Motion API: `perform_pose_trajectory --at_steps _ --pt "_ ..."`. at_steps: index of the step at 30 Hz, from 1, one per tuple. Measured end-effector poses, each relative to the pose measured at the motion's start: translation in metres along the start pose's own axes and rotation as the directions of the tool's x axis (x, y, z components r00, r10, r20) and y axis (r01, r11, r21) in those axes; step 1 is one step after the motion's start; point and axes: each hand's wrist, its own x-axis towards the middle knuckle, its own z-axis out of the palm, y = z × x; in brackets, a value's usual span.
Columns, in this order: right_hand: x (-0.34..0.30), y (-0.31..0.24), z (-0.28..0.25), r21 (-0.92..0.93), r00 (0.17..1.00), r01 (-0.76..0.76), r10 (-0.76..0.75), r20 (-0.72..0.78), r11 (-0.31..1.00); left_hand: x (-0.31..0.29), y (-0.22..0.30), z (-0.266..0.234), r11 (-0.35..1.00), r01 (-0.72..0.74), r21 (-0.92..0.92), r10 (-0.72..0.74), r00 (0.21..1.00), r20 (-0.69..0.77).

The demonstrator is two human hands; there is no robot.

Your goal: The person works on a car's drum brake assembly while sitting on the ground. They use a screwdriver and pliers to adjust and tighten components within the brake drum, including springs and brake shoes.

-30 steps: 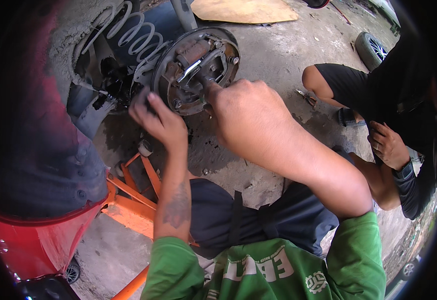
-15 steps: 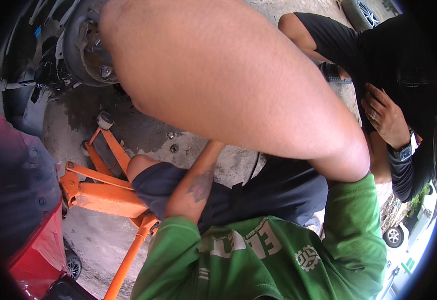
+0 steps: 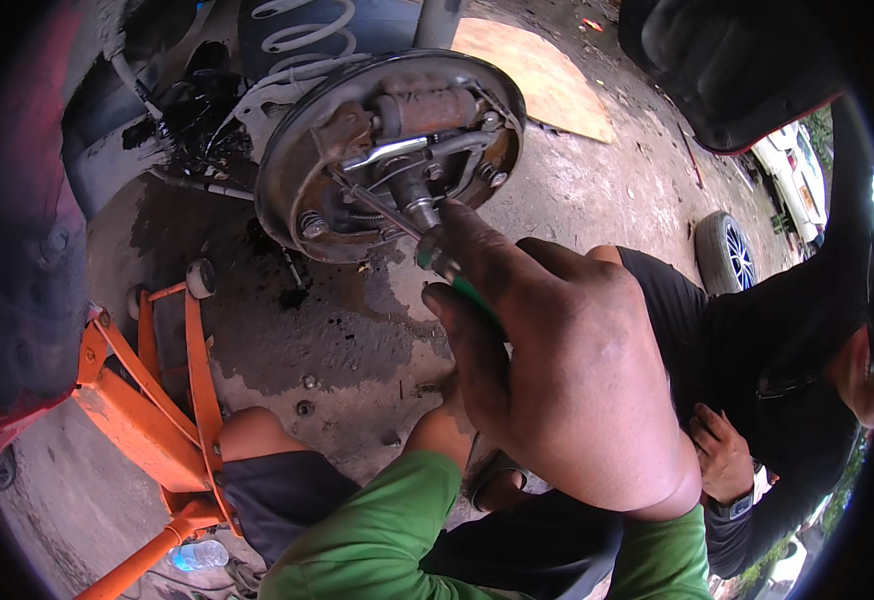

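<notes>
My right hand [image 3: 567, 340] is closed around the green handle of a screwdriver [image 3: 472, 295], with the index finger stretched along it. The screwdriver's metal shaft points up and left into an uncovered drum brake assembly [image 3: 297, 140]. Rusty shoes, springs and a brake cylinder [image 3: 422, 112] show inside its round backing plate. Beside the shaft, the threaded wheel spindle [image 3: 417, 198] sticks out of the middle. Where the screwdriver's tip rests is hard to make out among the parts. My left forearm [image 3: 439, 432] reaches forward beneath my right hand, which hides the left hand and its fingers.
An orange floor jack [image 3: 147, 425] stands at left beside the car body [image 3: 22, 260]. Another person in black [image 3: 767, 340] crouches at right, one hand near my right wrist. A loose wheel [image 3: 725, 252], a plastic bottle [image 3: 199, 556] and small metal parts [image 3: 305, 408] lie on the stained concrete.
My right arm, which was raised across the view, has come down, so the screwdriver and brake assembly now show. The view has shifted, bringing the brake nearer the middle.
</notes>
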Motion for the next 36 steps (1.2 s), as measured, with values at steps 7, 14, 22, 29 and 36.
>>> perform_pose_trajectory --at_steps 7,14,22,29,36 --pt "-0.003 0.001 0.000 -0.004 1.000 -0.012 0.012 -0.012 1.000 -0.006 -0.013 -0.007 0.938 0.032 -0.346 -0.027 0.999 0.018" --pt "0.003 0.005 -0.003 0.186 0.998 0.012 -0.001 -0.063 0.983 -0.066 -0.050 -0.060 0.527 0.015 -0.850 0.092 0.993 0.074" --pt "0.007 0.010 -0.007 0.178 0.993 0.100 -0.086 -0.087 0.979 -0.160 -0.059 -0.166 0.711 -0.325 -0.624 0.467 0.881 0.073" --pt "0.004 0.002 -0.005 0.180 0.997 0.006 0.008 -0.077 0.984 -0.267 -0.051 -0.199 0.571 0.082 -0.817 0.517 0.737 0.435" --pt "0.005 0.002 -0.003 0.167 0.995 0.029 -0.012 -0.097 0.986 -0.293 -0.080 -0.186 0.322 0.510 -0.797 0.506 0.619 0.601"
